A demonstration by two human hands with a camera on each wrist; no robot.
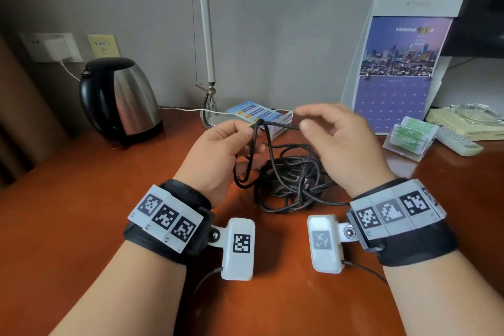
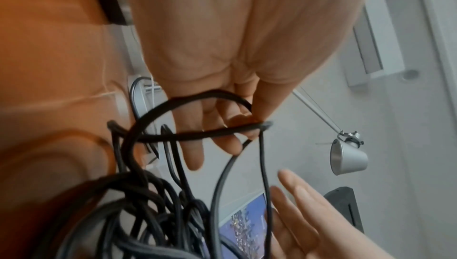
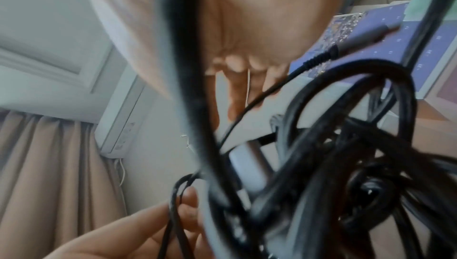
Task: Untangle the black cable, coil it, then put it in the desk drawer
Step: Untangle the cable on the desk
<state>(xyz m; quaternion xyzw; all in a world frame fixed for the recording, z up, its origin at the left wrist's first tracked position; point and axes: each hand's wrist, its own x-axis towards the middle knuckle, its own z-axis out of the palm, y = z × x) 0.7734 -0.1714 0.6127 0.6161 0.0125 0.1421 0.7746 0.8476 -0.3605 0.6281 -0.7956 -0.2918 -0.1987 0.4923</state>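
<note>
The black cable [image 1: 289, 180] is lying tangled at centre frame on the desk [image 1: 81, 213], one loop rising to the left hand [image 1: 218, 150], which is pinching it. The right hand [image 1: 343, 144] is hovering beside, fingers loosely spread, holding nothing. No writing is reading legibly on the calendar [image 1: 395, 76] at upper right.

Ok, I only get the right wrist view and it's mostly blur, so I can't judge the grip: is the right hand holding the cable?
Observer: No. The head view shows the right hand open, fingers spread, beside a raised strand.
Operator: Who holds that strand up?
Observer: The left hand pinches it as a loop.
Operator: And the rest?
Observer: Most of the cable lies in a tangled heap on the desk, between the wrists.
</note>
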